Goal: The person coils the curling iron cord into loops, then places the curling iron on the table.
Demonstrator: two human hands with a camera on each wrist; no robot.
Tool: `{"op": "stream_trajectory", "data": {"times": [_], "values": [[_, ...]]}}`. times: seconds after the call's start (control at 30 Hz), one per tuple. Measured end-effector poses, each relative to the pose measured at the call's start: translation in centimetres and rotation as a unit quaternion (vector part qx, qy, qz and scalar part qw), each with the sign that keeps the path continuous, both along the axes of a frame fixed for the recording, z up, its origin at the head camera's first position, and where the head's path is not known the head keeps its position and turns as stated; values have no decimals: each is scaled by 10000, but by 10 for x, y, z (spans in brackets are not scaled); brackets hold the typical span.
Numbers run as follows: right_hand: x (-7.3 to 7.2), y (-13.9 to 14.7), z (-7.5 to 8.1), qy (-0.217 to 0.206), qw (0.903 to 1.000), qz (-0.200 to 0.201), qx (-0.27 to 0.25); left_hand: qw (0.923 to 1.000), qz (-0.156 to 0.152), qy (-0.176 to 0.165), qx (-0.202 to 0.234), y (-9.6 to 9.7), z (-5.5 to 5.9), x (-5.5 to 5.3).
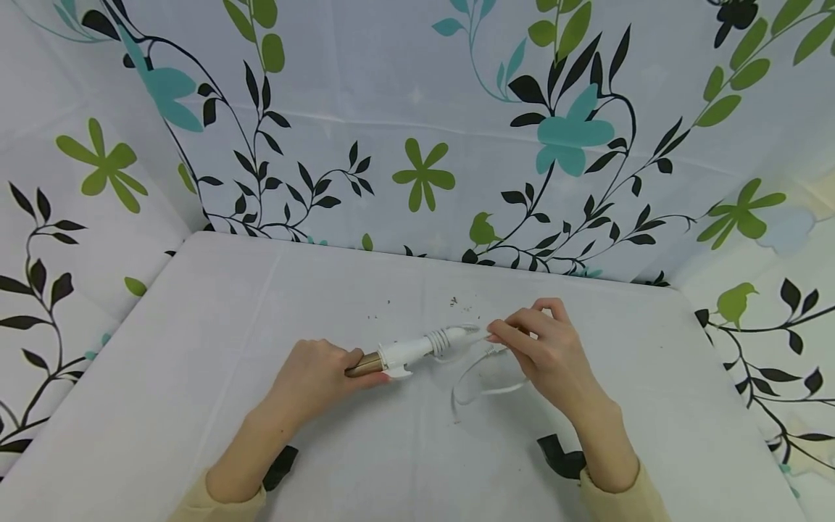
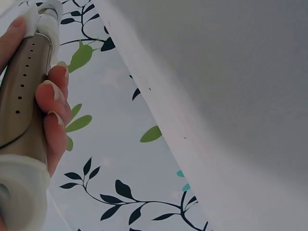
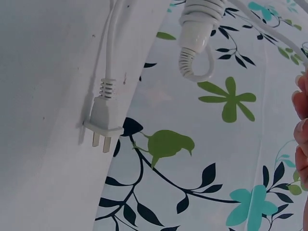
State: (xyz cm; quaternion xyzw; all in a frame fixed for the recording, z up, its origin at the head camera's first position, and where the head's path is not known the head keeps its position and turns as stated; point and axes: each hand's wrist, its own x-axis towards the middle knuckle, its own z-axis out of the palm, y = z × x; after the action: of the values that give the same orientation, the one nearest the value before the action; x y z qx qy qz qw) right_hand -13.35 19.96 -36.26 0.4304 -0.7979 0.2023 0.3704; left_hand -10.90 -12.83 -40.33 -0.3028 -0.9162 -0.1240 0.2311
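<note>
A curling iron (image 1: 406, 351) with a white handle and gold barrel is held above the table, slightly tilted. My left hand (image 1: 316, 373) grips its barrel; in the left wrist view the fingers (image 2: 55, 96) curl round the gold barrel (image 2: 21, 103), which has a row of small dark dots and a pale end cap (image 2: 21, 192). Beyond the handle's cord end, my right hand (image 1: 548, 348) pinches the white cord (image 3: 272, 31). Rings show round the handle; whether they are wound cord I cannot tell. The two-pin plug (image 3: 104, 115) hangs below on a length of cord.
A white cloth covers the table (image 1: 228, 319), with a few dark specks beyond the iron. Behind and at both sides hangs a leaf-patterned curtain (image 1: 365, 87). Black straps (image 1: 561, 458) show near my wrists.
</note>
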Motion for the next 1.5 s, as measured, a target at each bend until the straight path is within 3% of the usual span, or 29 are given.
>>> {"op": "stream_trajectory", "data": {"times": [0.1, 0.2, 0.4, 0.5, 0.73, 0.93, 1.03, 1.17, 1.23, 1.33, 1.5], "values": [[1, -1, -2, -29, 10000, 65, 21, 9999, 130, -24, -104, 1, 1, 2], [2, -2, -4, -313, 9994, 133, 79, 9987, 486, -11, -153, 0, 3, 3], [4, -3, -7, -1290, 9913, 187, 169, 9901, 1260, 585, 202, -5, 8, 2], [6, -4, -7, -1770, 9840, 163, 75, 9843, 1549, 720, 436, -6, 12, 2], [13, -6, -2, -2790, 9598, -245, -167, 9773, 1909, 609, 688, -7, 18, 5], [19, -3, 8, -3581, 9319, -562, 136, 9744, 2075, 628, 597, -10, 17, 5], [19, 0, 10, -3361, 9389, -716, 193, 9742, 2092, 623, 573, -12, 16, 4], [15, 1, 8, -2261, 9690, -989, 113, 9786, 1961, 466, 424, -13, 14, 3], [12, 1, 6, -1690, 9796, -1091, 20, 9814, 1845, 428, 299, -12, 12, 3], [9, 1, 6, -1092, 9867, -1201, -90, 9857, 1614, 438, 204, -11, 8, 1], [6, 2, 7, -405, 9903, -1294, -293, 9928, 1120, 408, 73, -7, 5, 1]]}}
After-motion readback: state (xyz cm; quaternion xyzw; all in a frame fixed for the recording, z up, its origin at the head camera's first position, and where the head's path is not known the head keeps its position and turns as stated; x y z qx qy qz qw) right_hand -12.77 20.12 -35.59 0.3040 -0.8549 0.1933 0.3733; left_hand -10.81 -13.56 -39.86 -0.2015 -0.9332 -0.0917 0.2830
